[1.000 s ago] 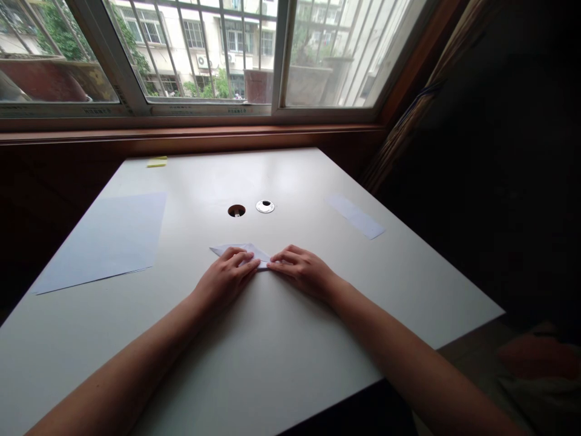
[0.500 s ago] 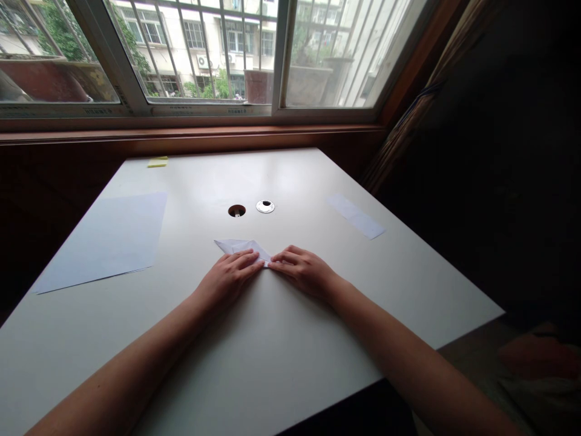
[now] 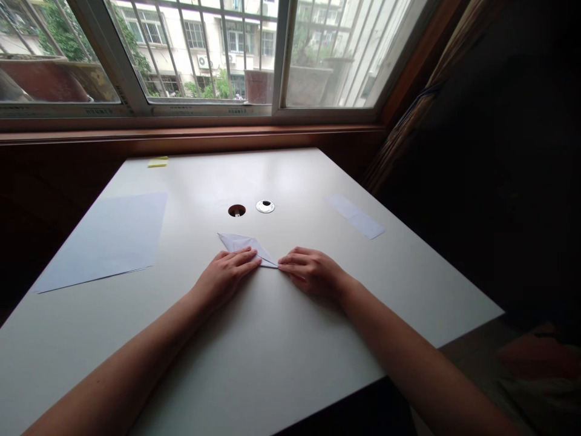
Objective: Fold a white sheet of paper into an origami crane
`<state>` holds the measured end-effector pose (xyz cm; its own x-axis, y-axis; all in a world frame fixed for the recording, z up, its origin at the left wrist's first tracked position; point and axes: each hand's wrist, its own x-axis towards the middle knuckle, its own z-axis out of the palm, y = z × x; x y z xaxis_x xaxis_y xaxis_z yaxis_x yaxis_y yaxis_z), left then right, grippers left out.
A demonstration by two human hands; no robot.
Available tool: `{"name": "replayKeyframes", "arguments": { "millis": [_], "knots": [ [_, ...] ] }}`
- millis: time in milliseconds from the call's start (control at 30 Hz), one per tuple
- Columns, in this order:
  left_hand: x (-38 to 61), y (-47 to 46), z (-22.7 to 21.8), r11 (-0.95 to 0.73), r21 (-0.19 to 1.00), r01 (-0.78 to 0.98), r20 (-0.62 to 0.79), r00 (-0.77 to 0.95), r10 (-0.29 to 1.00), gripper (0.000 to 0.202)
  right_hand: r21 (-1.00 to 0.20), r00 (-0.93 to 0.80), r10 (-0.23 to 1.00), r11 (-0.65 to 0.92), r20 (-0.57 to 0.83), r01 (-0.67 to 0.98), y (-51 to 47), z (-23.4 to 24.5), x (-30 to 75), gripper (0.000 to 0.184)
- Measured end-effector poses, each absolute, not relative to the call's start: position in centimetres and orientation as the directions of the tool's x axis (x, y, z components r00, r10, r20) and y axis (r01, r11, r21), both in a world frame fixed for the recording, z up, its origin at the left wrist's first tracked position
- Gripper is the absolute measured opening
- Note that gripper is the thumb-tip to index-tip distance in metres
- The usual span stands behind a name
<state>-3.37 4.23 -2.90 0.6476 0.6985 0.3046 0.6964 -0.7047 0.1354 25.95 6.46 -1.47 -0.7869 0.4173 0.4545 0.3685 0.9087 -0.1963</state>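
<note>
A large paper sheet point(image 3: 109, 239) lies left on the worktop point(image 3: 272, 351), whose middle bears the folded paper point(image 3: 245, 243). The left hand point(image 3: 227, 271) rests on it, fingers outstretched; the right hand point(image 3: 315, 269) touches its right tip, whether pinching I cannot tell, and a paper strip point(image 3: 356, 216) lies farther right.

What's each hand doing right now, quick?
Left hand: open, laid over the folded white paper.
Right hand: at the paper's right tip; can't tell whether it's pinching or just touching.
</note>
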Motion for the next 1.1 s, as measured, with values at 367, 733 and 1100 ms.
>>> {"name": "replayKeyframes", "arguments": {
  "millis": [367, 733, 1100],
  "knots": [
    [-3.4, 4.3, -2.9, -0.708, 0.125, 0.695, 0.317, 0.648, 0.692, 0.045, -0.232, -0.766, 0.437, 0.899, 0.471, 0.371, 6.5, -1.5, 25.7, 0.037],
    [-3.4, 4.2, -2.8, -0.703, 0.159, 0.693, 0.308, 0.642, 0.703, 0.048, -0.258, -0.766, 0.442, 0.897, 0.467, 0.360, 6.4, -1.3, 25.1, 0.032],
    [-3.5, 4.3, -3.1, -0.694, 0.149, 0.705, 0.301, 0.636, 0.710, 0.046, -0.344, -0.751, 0.450, 0.886, 0.483, 0.310, 6.6, -1.3, 25.6, 0.025]
  ]
}}
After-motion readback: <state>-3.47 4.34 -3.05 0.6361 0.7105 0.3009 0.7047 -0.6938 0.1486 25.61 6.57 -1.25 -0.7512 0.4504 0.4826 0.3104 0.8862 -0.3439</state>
